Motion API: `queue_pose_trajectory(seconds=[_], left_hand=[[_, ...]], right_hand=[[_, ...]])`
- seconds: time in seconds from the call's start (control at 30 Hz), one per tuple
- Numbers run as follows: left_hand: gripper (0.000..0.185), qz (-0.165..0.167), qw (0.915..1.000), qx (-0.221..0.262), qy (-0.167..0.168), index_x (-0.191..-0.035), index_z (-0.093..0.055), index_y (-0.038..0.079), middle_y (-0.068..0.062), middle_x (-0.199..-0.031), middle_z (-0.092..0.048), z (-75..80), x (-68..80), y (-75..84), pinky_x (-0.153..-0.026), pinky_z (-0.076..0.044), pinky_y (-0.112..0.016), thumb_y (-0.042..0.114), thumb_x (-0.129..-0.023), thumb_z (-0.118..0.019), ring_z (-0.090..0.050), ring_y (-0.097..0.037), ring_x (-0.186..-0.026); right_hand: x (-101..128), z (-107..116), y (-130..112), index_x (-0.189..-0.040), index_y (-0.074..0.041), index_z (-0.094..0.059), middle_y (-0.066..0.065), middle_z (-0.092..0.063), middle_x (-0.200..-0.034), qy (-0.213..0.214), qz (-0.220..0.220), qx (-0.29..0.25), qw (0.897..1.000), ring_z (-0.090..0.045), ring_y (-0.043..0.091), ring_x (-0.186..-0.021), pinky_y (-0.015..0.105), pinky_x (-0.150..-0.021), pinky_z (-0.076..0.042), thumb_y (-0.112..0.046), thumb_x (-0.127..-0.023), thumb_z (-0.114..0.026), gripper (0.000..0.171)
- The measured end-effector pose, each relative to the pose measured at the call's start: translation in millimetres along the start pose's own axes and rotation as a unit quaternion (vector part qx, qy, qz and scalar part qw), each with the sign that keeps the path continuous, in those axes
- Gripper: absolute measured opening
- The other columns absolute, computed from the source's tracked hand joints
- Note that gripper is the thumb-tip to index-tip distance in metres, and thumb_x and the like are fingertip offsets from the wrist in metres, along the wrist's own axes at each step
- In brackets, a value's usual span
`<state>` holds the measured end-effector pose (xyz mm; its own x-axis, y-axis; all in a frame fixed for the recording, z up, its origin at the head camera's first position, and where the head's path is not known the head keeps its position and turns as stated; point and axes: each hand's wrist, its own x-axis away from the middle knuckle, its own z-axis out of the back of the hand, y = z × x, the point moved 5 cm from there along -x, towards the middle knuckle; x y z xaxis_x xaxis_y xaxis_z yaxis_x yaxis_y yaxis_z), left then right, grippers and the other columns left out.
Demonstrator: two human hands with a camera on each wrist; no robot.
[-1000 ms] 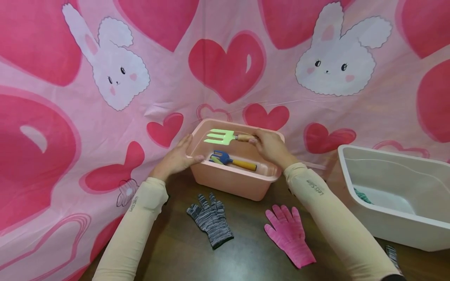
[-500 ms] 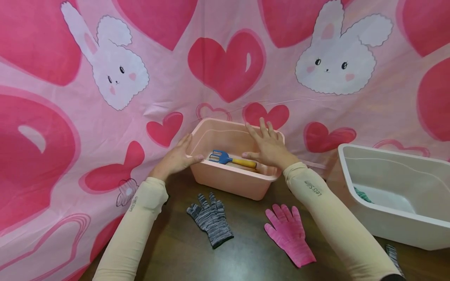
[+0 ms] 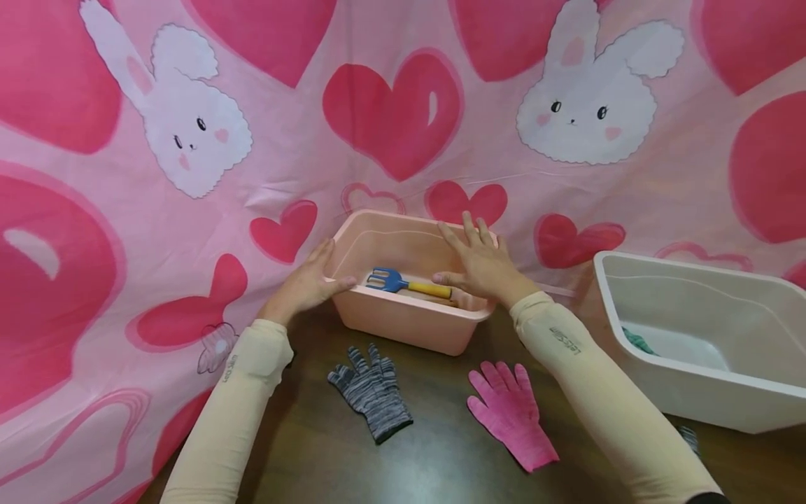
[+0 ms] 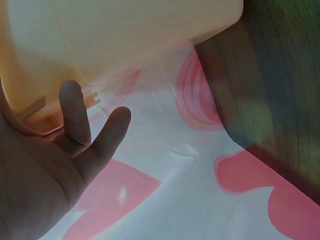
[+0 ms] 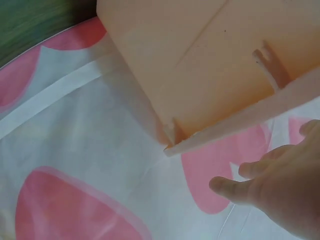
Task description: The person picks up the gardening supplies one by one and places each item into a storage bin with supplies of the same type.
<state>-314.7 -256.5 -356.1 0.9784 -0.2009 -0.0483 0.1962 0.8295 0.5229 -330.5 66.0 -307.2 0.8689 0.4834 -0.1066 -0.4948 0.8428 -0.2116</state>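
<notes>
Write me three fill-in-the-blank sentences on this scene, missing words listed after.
1. Both hands, the left hand and the right hand, rest on the ____ tub.
2. The fork inside has a blue head and a ____ handle.
3. The pink glove lies to the ____ of the grey striped glove.

Missing words: pink; yellow; right

Pink plastic tub [image 3: 403,325] stands upright on the dark table, a blue yellow-handled hand fork [image 3: 403,283] lying inside

Open-topped pink tub [image 3: 403,325] flanked by both hands, cloth backdrop [image 3: 390,119] close behind, gloves [image 3: 371,392] in front
</notes>
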Motion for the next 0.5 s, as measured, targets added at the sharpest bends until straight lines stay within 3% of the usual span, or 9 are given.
queue_pose_trajectory(seconds=[0.2, 0.37, 0.5], left_hand=[[0.108, 0.004, 1.0000, 0.006, -0.001, -0.163, -0.004, 0.010, -0.013, -0.168, -0.006, 0.1, 1.6, 1.0, -0.119, -0.016, -0.058, 0.061, -0.090, -0.065, -0.009, -0.036, -0.152], [0.107, -0.002, 1.0000, 0.006, 0.002, -0.163, -0.005, 0.008, -0.014, -0.168, -0.007, 0.4, 1.9, 2.5, -0.119, -0.017, -0.058, 0.059, -0.090, -0.065, -0.010, -0.036, -0.152], [0.106, -0.010, 0.9999, 0.008, 0.005, -0.163, -0.005, 0.007, -0.015, -0.168, -0.007, 1.7, 1.6, 3.6, -0.119, -0.016, -0.057, 0.055, -0.092, -0.066, -0.010, -0.036, -0.152]], right_hand=[[19, 4, 12, -0.164, -0.030, -0.010, 0.017, 0.007, -0.168, -0.003, -0.022, 0.017, 1.000, 0.002, 0.047, -0.150, 0.074, -0.112, -0.003, -0.070, -0.085, -0.064, 0.104], [36, 9, 23, -0.164, -0.024, -0.016, 0.023, 0.001, -0.166, 0.008, -0.033, 0.061, 0.998, 0.000, 0.050, -0.149, 0.075, -0.111, -0.003, -0.070, -0.086, -0.063, 0.102], [50, 13, 32, -0.164, -0.022, -0.017, 0.025, -0.003, -0.166, 0.009, -0.051, 0.067, 0.996, 0.001, 0.049, -0.149, 0.075, -0.111, -0.002, -0.071, -0.085, -0.062, 0.103]])
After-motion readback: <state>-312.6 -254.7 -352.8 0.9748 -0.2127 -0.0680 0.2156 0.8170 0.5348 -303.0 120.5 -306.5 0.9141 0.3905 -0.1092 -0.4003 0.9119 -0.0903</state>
